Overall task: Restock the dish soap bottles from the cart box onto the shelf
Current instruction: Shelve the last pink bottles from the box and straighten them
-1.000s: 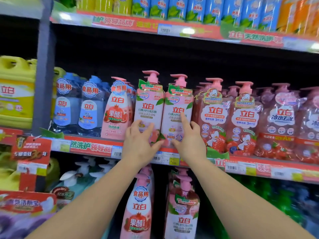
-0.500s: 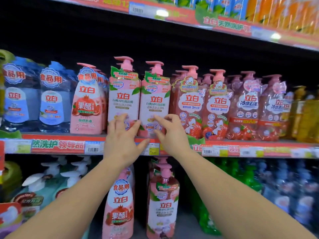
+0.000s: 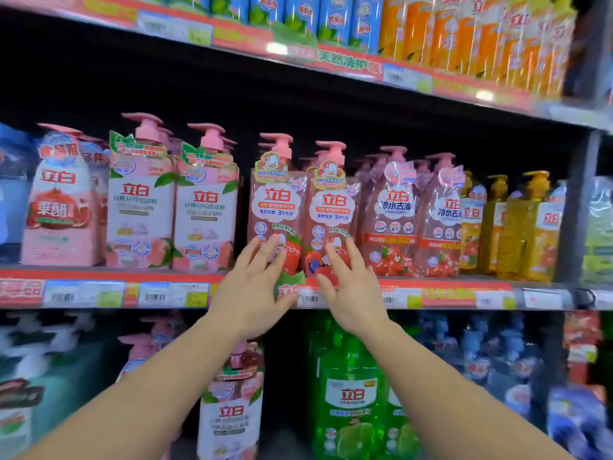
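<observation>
The left hand point(image 3: 248, 293) and right hand point(image 3: 353, 293), fingers straight and released, touch two pink pump dish soap bottles with strawberry labels point(image 3: 277, 210) point(image 3: 331, 217), upright side by side on the red-edged middle shelf point(image 3: 447, 293).

A red strip point(image 3: 464, 294) runs along the shelf front, carrying white price labels point(image 3: 155, 295) and a green leaf-shaped tag point(image 3: 291, 281). A grey post point(image 3: 578, 207) stands upright at the right. Yellow bottles point(image 3: 524, 230) sit just beside it, orange bottles point(image 3: 464, 38) stand on the level above, and green bottles point(image 3: 348, 403) stand on the level below.
</observation>
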Demonstrator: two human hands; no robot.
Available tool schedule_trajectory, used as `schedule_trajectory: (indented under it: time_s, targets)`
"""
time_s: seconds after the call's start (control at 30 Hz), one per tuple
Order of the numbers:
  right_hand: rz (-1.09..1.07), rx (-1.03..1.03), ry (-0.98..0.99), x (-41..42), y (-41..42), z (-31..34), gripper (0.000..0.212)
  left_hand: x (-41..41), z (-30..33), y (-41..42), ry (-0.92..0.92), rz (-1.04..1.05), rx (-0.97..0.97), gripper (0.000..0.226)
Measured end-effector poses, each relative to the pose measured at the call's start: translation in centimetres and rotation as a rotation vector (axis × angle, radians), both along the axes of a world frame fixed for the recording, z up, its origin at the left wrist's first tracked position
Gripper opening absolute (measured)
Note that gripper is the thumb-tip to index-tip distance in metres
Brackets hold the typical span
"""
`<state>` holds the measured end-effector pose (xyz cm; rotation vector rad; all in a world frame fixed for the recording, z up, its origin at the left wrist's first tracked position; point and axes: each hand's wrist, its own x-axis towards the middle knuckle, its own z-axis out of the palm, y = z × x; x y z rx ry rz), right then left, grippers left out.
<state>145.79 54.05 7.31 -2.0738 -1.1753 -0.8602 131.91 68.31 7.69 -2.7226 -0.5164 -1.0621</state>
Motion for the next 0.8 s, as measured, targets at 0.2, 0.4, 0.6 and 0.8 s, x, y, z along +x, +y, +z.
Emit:
schedule_trajectory:
  time_s: [0.2,0.4,0.6,0.8]
  targets:
    - [0.165,-0.032,-0.063,3.4,-1.2,-0.7,0.057,0.4,0.0,-2.0,0.0,0.125,-0.021,0.086]
    - [0.23,-0.066,-0.009,5.0,-2.7,-0.6,0.056,1.4,0.8,-4.8,-0.056,0.21,-0.058,0.101]
    - [0.053,0.212,0.069,9.5,-7.6,0.7,0.049,8.5,2.0,-10.8,-0.273,-0.185,-0.072,0.073]
    - [-0.105,0.28,0.252,14.4,-14.0,2.4,0.06,15.9,4.5,-14.2,-0.33,-0.403,-0.704,0.093]
